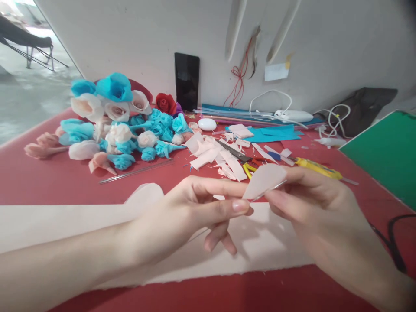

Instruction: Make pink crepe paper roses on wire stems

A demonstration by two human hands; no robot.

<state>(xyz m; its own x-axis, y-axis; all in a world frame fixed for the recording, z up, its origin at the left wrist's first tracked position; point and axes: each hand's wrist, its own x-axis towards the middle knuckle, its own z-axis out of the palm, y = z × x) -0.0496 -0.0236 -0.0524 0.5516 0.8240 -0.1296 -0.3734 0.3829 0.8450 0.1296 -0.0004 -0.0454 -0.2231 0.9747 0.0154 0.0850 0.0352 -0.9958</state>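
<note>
Between my hands is a pale pink crepe paper petal (pixel 264 178), with a thin clear stick (pixel 268 189) along its lower edge. My left hand (pixel 198 212) pinches the petal's left corner and the stick between thumb and index finger. At the other end, my right hand (pixel 312 203) pinches the petal's right edge and the stick's tip. Below both hands a long sheet of pale pink crepe paper (pixel 65 223) lies across the table. Another cut pink petal piece (pixel 146 193) rests at the sheet's far edge, left of my left hand.
Paper flowers (pixel 120 130) in blue, white and pink are heaped at the left. Scissors (pixel 235 151), paper scraps (pixel 208 151) and a yellow cutter (pixel 318 168) lie beyond my hands. A phone (pixel 186 82) leans on the wall. A green board (pixel 383 151) stands at the right.
</note>
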